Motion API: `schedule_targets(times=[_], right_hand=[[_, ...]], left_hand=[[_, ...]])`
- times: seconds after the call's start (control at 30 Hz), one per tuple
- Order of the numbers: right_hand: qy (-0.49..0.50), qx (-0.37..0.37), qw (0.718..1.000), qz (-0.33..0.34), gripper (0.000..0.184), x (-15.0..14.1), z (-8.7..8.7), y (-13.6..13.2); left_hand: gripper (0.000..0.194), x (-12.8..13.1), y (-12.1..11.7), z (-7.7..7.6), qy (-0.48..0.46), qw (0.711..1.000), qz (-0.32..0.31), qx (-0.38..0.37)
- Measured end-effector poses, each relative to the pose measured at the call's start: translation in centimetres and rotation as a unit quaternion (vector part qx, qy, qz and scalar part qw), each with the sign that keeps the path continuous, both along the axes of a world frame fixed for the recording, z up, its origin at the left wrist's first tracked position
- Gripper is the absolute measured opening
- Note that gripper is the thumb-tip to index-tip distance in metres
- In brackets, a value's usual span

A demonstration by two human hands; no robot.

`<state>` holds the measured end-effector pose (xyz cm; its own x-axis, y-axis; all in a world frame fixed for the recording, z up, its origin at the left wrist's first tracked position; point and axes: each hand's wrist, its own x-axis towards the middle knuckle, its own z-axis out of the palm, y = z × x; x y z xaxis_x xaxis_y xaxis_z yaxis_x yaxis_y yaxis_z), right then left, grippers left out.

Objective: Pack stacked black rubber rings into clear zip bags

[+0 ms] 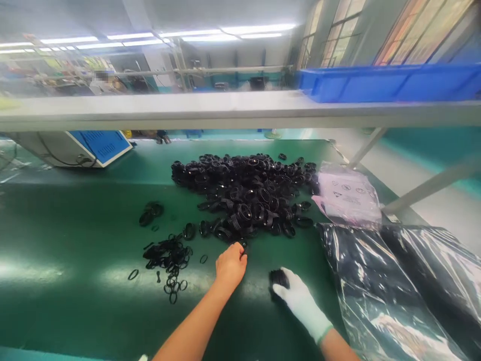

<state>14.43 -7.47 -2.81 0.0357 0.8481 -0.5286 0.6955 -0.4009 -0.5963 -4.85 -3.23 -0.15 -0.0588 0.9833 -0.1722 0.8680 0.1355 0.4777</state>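
My bare left hand (pixel 230 264) is at the near edge of a large pile of black ring-shaped parts (pixel 259 193) on the green table. Its fingers are closed around a black ring (pixel 243 244), most of which they hide. My right hand (pixel 298 296), in a white glove, rests lower and to the right, wrapped round a black ribbed ring part (pixel 278 279). Left of my left hand lies a smaller heap of thin black rings and bits (pixel 169 255), with a single thin ring (pixel 203 258) beside it.
Clear plastic bags of black material (pixel 379 281) lie at the right, below a pink printed bag (pixel 349 193). A white shelf (pixel 188 113) crosses above, carrying a blue bin (pixel 391 84). A blue-and-grey box (pixel 99 146) stands back left; a few black rings (pixel 151 213) lie mid-left.
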Motion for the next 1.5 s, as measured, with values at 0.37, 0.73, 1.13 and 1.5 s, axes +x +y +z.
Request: schedule_targets(times=[0.37,0.73,1.13,1.5], right_hand=[[0.016,0.034,0.999,-0.007,0.061,0.6,-1.2,-0.3],[0.029,0.031,0.999,-0.016,0.061,0.6,-1.2,-0.4],[-0.031,0.001,0.999,-0.018,0.074,-1.1,0.4,-0.5],[-0.036,-0.004,0.999,-0.027,0.073,-0.9,-0.1,-0.4]], left_hand=[[0.018,5.8,-6.1,-5.0,-0.426,0.876,0.125,-0.187],[0.026,5.1,-5.8,-5.2,-0.495,0.842,0.126,-0.172],[0.015,1.3,-1.8,-3.0,-0.273,0.954,0.062,-0.110],[0.004,-0.3,0.3,-1.9,-0.125,0.984,0.033,-0.120]])
